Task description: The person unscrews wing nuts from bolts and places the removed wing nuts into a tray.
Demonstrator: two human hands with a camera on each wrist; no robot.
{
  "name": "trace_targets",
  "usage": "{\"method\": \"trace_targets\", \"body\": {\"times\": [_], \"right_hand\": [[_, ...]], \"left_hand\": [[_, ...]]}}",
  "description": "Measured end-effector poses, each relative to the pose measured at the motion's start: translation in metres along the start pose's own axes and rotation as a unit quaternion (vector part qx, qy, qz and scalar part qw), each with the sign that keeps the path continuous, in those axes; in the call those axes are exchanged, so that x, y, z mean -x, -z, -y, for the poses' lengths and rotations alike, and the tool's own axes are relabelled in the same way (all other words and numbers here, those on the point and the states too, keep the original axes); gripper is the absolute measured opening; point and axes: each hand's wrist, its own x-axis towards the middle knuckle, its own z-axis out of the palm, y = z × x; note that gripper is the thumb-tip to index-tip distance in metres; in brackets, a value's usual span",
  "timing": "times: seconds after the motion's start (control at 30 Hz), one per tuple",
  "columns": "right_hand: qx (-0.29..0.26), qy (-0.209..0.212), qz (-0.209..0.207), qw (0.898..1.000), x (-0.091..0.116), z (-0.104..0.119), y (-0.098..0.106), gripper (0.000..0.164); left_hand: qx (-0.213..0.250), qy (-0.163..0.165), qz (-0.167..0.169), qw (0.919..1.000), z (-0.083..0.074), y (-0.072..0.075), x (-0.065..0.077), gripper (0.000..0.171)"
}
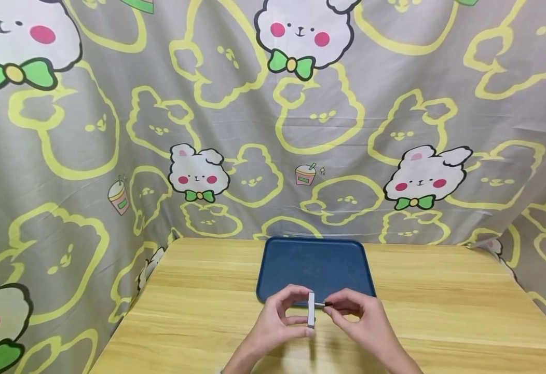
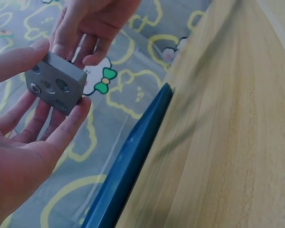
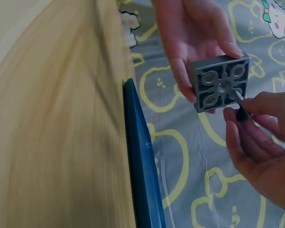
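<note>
My left hand [image 1: 277, 318] holds a square grey metal block [image 1: 311, 311] on edge between thumb and fingertips, above the table. Several round holes show on one face in the left wrist view, with a ring-shaped metal piece [image 2: 35, 88] in one. The other face, seen from the right wrist, is ribbed, with round bosses around a central hole. My right hand [image 1: 364, 314] pinches a slim silver rod with a black part [image 3: 242, 113]. Its thin tip meets the ribbed face near a corner boss. Fingers hide part of the rod.
Behind the hands, a dark blue tray [image 1: 315, 267] lies on the light wooden table [image 1: 198, 296]. A grey curtain [image 1: 235, 124] with rabbit prints hangs along the table's back and sides.
</note>
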Motion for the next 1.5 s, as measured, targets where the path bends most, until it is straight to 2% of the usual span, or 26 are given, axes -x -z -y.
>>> {"method": "trace_targets", "body": {"times": [0.07,0.17,0.23,0.3,0.37,0.4,0.5,0.6,0.63,0.7,0.77,0.83,0.97,1.07,1.13,1.2,1.27,1.33,1.4,1.5], "right_hand": [[0.04,0.07,-0.014,0.997,0.0,-0.002,-0.002,0.023],[0.086,0.168,-0.026,0.982,-0.001,-0.006,-0.002,0.036],[0.11,0.224,-0.031,0.968,-0.002,-0.008,-0.003,0.031],[0.132,0.274,-0.038,0.952,-0.003,-0.01,-0.003,0.018],[0.156,0.317,-0.045,0.935,-0.004,-0.011,-0.003,0.008],[0.171,0.338,-0.05,0.924,-0.005,-0.011,-0.003,0.014],[0.22,0.405,-0.067,0.885,-0.008,-0.008,-0.004,0.026],[0.259,0.46,-0.083,0.845,-0.011,-0.003,-0.004,0.028],[0.265,0.468,-0.086,0.838,-0.011,-0.001,-0.004,0.028],[0.272,0.476,-0.089,0.832,-0.011,0.0,-0.004,0.028],[0.27,0.466,-0.089,0.838,-0.011,-0.001,-0.004,0.028],[0.259,0.439,-0.085,0.856,-0.009,-0.003,-0.004,0.028],[0.187,0.342,-0.07,0.918,-0.005,-0.01,-0.004,0.02],[0.121,0.236,-0.064,0.962,-0.001,-0.01,-0.004,0.03],[0.085,0.147,-0.06,0.984,0.0,-0.006,-0.004,0.034],[0.034,0.044,-0.046,0.997,0.001,-0.001,-0.004,0.026],[-0.024,-0.048,-0.025,0.998,0.0,0.002,-0.003,0.018],[-0.079,-0.133,-0.006,0.988,-0.002,0.003,-0.001,0.023],[-0.129,-0.186,0.015,0.974,-0.003,0.001,0.002,0.03],[-0.179,-0.227,0.037,0.957,-0.004,-0.001,0.005,0.034]], "left_hand": [[0.003,0.0,0.0,1.0,0.0,0.001,0.0,0.061],[0.01,0.0,0.001,1.0,-0.001,0.002,0.0,0.061],[0.015,0.0,0.002,0.9999,-0.001,0.002,0.0,0.061],[0.019,0.001,0.002,0.9998,-0.001,0.002,0.0,0.062],[0.024,-0.002,0.003,0.9997,-0.002,0.002,0.0,0.061],[0.027,-0.005,0.005,0.9996,-0.002,0.002,-0.001,0.061],[0.038,-0.017,0.009,0.9991,-0.002,0.002,-0.001,0.061],[0.048,-0.024,0.012,0.9985,-0.002,0.002,-0.001,0.061],[0.049,-0.026,0.012,0.9984,-0.002,0.002,-0.001,0.061],[0.05,-0.025,0.013,0.9984,-0.002,0.001,-0.001,0.062],[0.048,-0.022,0.011,0.9985,-0.003,0.001,-0.001,0.061],[0.044,-0.016,0.006,0.9989,-0.003,0.001,-0.001,0.061],[0.03,-0.011,-0.002,0.9995,-0.003,0.001,-0.001,0.06],[0.019,-0.012,-0.002,0.9997,-0.004,0.001,-0.001,0.061],[0.012,-0.017,0.0,0.9998,-0.003,0.001,-0.001,0.062],[0.008,-0.016,0.002,0.9998,-0.003,0.0,-0.001,0.062],[0.004,-0.017,0.004,0.9998,-0.003,0.0,-0.001,0.062],[0.0,-0.018,0.006,0.9998,-0.003,0.0,-0.001,0.062],[-0.002,-0.019,0.008,0.9998,-0.003,-0.001,-0.001,0.062],[-0.006,-0.023,0.009,0.9997,-0.002,-0.001,-0.001,0.062]]}}
